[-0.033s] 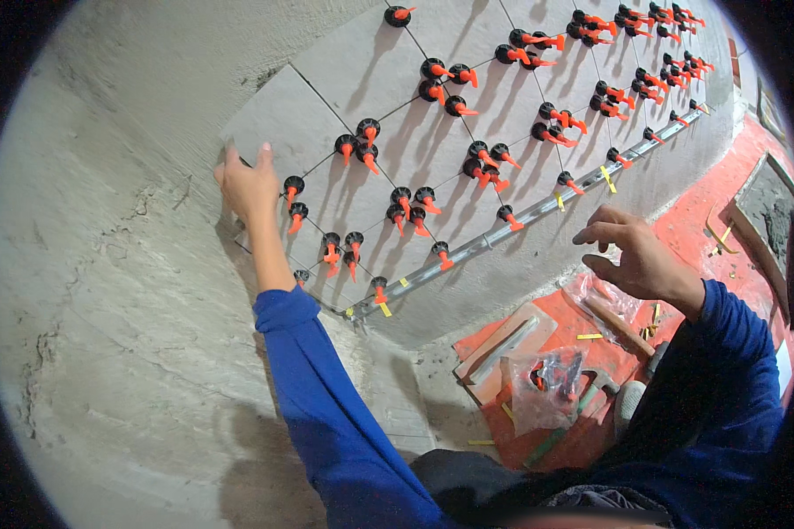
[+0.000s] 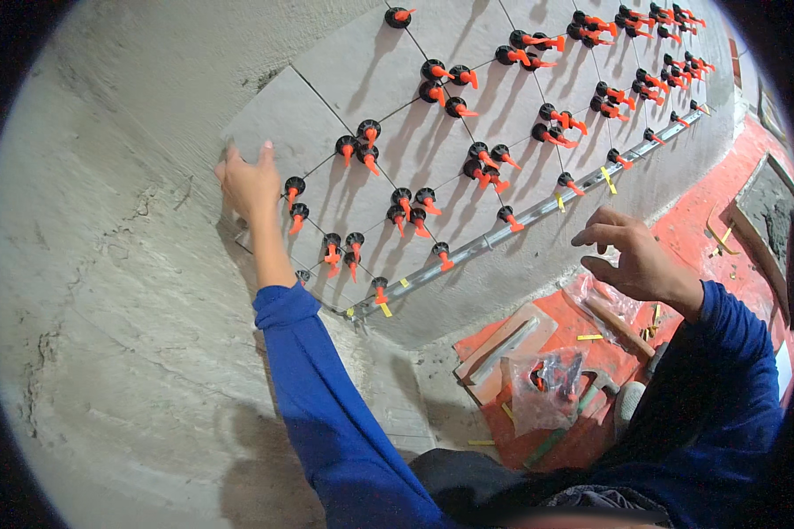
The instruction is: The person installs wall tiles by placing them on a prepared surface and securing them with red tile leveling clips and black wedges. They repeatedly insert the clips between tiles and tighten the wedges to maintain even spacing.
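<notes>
My left hand (image 2: 251, 189) grips the left edge of a light grey wall tile (image 2: 282, 115), thumb on its face and the other fingers curled at the edge, partly hidden. Close beside that hand, black tile levelers with orange-red handles (image 2: 295, 189) sit in the joints between tiles. Many more such levelers (image 2: 483, 154) stand at the tile corners across the wall. My right hand (image 2: 635, 256) hovers in front of the lower wall, fingers curved and apart, holding nothing. Below the bottom tile row runs a metal strip (image 2: 538, 212) with small yellow pieces along it.
Rough cement wall (image 2: 106, 264) lies left of the tiles. On red sheeting (image 2: 582, 339) below are a trowel (image 2: 503, 348), a clear plastic bag (image 2: 547, 388) with leveler parts, and a green-handled hammer (image 2: 582, 406). A tray of grey mortar (image 2: 772, 212) stands at right.
</notes>
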`<state>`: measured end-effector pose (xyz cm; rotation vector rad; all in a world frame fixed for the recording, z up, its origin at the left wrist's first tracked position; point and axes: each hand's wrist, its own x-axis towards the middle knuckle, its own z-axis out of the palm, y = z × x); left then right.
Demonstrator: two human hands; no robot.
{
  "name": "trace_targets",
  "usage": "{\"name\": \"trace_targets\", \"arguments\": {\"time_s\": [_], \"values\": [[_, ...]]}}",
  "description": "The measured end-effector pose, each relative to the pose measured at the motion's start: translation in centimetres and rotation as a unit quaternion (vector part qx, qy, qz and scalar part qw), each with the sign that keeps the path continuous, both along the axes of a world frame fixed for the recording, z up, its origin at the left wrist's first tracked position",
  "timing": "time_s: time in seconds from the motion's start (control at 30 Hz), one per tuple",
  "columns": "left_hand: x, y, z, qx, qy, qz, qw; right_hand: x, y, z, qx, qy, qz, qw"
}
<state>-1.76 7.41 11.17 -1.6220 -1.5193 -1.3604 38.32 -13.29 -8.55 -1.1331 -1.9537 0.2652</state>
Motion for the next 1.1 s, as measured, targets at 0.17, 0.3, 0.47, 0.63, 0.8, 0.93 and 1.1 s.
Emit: {"name": "trace_targets", "arguments": {"time_s": [0.17,0.3,0.47,0.63,0.8,0.93,1.1], "values": [[2.1,0.3,0.6,-0.012,-0.02,0.116,0.993,0.3,0.5,0.3,0.02,-0.004,0.036,0.999],[3.0,0.2,0.6,0.009,-0.018,0.124,0.992,0.6,0.5,0.4,0.03,-0.021,0.05,0.998],[2.8,1.2,0.2,0.06,0.013,0.117,0.991,0.7,0.7,0.4,0.035,-0.031,0.077,0.996],[2.4,1.9,0.2,0.053,0.021,0.115,0.992,-1.3,1.7,0.2,0.003,-0.01,0.117,0.993],[1.7,1.5,-0.1,0.043,0.034,0.097,0.994,-3.2,2.5,0.1,0.002,-0.002,0.128,0.992],[0.2,1.1,-0.4,0.059,0.048,0.031,0.997,-3.8,2.7,-0.1,-0.016,0.002,0.126,0.992],[-1.0,0.6,-0.9,0.052,-0.024,-0.058,0.997,-4.1,3.2,-0.7,-0.025,-0.002,0.124,0.992]]}}
